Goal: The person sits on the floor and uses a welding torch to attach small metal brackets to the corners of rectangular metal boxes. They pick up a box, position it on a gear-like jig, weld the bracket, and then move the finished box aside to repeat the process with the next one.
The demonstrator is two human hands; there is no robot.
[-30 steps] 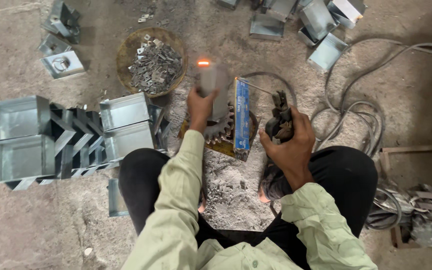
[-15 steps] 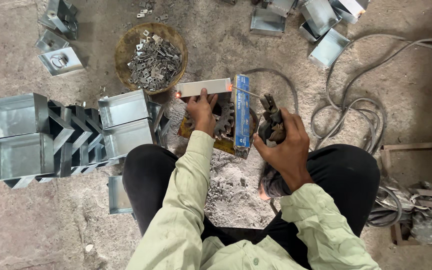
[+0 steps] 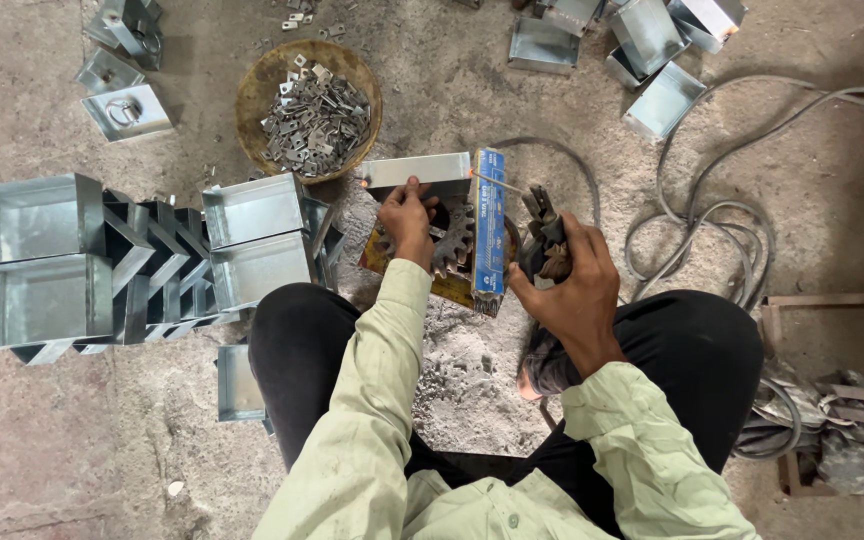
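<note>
Pinning sheet-metal box [image 3: 422,170] flat with my left hand [image 3: 407,215], glowing corner exposed | right hand [image 3: 572,285] clenched around electrode holder [image 3: 544,232], rod aimed at it.

Round basket [image 3: 252,85] of small metal clips is seen beside stacked galvanised boxes [image 3: 42,255]; grey cables [image 3: 722,215] are coiled on floor
</note>
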